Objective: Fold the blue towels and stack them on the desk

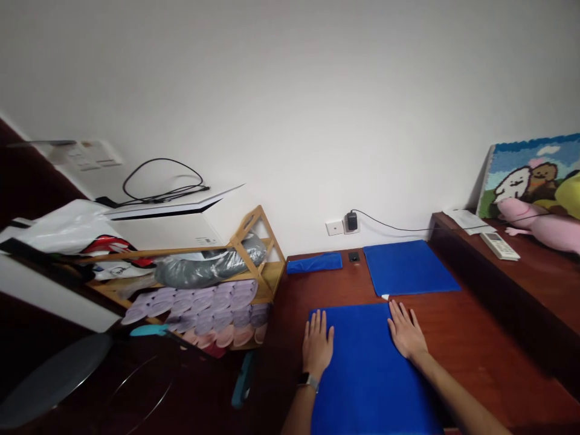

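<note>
A blue sheet, perhaps cloth (362, 368), lies flat on the reddish-brown wooden desk (480, 350) in front of me. On its left edge rests my left hand (318, 345), palm down with the fingers stretched out; a watch (308, 380) is on that wrist. My right hand (406, 331) lies flat across the sheet's right edge near the far corner, fingers spread. Just beyond its fingertips a small white piece (385, 296) shows. Farther back are a second blue sheet (410, 269) and a narrow folded blue piece (315, 263).
A wooden rack (259, 241) with lilac and pink scalloped items (212, 308) stands left of the desk. Against the wall is a plugged-in black adapter (352, 221). On the raised right side lie a remote control (499, 246) and a pink plush toy (544, 223).
</note>
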Motion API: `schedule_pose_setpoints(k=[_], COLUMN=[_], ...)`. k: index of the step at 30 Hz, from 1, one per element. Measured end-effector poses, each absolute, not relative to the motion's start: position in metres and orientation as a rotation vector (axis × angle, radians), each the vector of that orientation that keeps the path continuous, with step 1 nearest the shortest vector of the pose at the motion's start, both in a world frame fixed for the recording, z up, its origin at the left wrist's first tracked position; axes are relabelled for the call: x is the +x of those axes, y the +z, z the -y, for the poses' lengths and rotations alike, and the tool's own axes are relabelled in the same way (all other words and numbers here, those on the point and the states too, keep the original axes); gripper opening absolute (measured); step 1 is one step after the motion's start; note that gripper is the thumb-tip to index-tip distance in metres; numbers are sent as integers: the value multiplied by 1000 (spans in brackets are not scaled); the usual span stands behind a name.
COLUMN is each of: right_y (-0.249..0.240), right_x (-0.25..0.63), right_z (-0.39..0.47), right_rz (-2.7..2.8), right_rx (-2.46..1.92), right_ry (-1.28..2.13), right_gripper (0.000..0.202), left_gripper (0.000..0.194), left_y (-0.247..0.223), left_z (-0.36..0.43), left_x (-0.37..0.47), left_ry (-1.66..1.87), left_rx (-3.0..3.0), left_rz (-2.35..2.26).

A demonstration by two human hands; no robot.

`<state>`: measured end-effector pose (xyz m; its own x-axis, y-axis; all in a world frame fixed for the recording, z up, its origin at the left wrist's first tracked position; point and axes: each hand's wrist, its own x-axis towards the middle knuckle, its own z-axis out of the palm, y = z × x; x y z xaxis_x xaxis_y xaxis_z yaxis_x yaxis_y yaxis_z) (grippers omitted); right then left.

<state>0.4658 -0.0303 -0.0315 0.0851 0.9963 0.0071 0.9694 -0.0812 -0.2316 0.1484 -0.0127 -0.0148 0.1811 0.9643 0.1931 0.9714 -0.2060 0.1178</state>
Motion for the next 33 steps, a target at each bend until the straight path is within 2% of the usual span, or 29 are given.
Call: schedule_pose_setpoints(k=[4, 14, 17, 22, 25, 28, 33], right_y=[-33, -13, -18, -28, -32, -35, -36], right_x=[454, 436, 439, 443, 445, 445, 444], right_z=[22, 17, 19, 20, 21, 21, 22], right_rz=[2022, 2008, 1993, 2032, 2066, 2038, 2016], right_rx=[-2141, -2203, -2203, -2168, -2133, -2160, -2179], right_ry=[192, 322, 357, 305, 274, 258, 275], right_gripper=[71, 73, 73, 70, 68, 69, 72], left_gripper=[60, 60, 59, 59, 61, 62, 62], left_y=[-15, -9, -3, -10, -22, -27, -18], left_z=[5, -4, -1, 8, 10, 7, 1], left_x=[106, 99, 145, 274, 305, 268, 135], left_ry=[-287, -384, -495, -626, -624, -580, -428], left_rx=[-2334, -2301, -2391, -2709, -2779, -2714, -2443], left_rz=[1995, 1974, 1852, 1621, 1595, 1690, 1965])
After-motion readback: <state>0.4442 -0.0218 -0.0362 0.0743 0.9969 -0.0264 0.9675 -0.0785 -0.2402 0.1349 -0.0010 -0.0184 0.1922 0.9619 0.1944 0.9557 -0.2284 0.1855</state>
